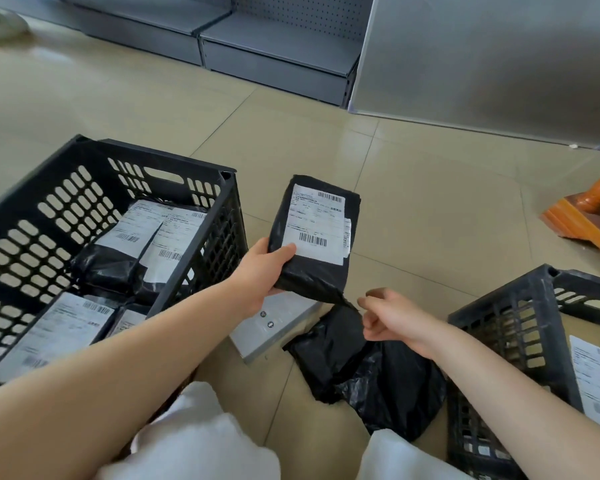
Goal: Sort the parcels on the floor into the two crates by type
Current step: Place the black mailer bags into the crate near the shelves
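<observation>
Two hands: left hand [262, 271] fingers grip black parcel [314, 237], right hand [392, 318] loosely curled, empty.

We see bright, even daylight w/ soft shadows. Glare streaks the floor [66, 98] top left and the metal panel [482, 64]. Wide-angle bend at edges; forearms near the bottom look slightly soft.

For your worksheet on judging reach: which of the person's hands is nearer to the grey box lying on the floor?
Left. The left hand holds a black parcel directly above the grey box, almost touching it. The right hand hovers off to the box's right, over the black bags.
</observation>
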Available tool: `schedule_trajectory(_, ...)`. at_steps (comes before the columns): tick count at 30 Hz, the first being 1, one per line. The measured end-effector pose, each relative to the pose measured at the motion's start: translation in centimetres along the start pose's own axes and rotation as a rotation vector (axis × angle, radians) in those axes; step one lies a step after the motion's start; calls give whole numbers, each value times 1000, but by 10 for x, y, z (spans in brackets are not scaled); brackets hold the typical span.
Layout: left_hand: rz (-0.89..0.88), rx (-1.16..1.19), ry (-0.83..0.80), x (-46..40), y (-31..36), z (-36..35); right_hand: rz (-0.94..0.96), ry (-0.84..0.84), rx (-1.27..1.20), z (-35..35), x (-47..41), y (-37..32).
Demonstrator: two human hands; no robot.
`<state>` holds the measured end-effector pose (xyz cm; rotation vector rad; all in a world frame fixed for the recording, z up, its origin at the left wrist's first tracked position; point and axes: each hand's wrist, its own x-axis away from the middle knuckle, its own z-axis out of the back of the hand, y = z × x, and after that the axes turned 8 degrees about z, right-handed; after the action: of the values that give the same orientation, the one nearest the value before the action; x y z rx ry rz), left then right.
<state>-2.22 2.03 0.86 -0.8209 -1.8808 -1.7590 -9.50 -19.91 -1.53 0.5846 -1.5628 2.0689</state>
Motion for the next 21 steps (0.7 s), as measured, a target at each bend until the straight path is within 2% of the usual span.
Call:
schedule_trajectory(5,-186,-37,150,14,18,39,30,-53,267,-6,-7,1)
schedule_trajectory(10,-386,-77,319,27,39,79,8,-211,537,-18,-4,-25)
schedule_trajectory(15,-358,-16,397,34,44,128,91,-283,651,-50,-10,-80)
schedule_trajectory(21,-292,-4,515,56,30,182,293,-261,506,-122,-12,-122)
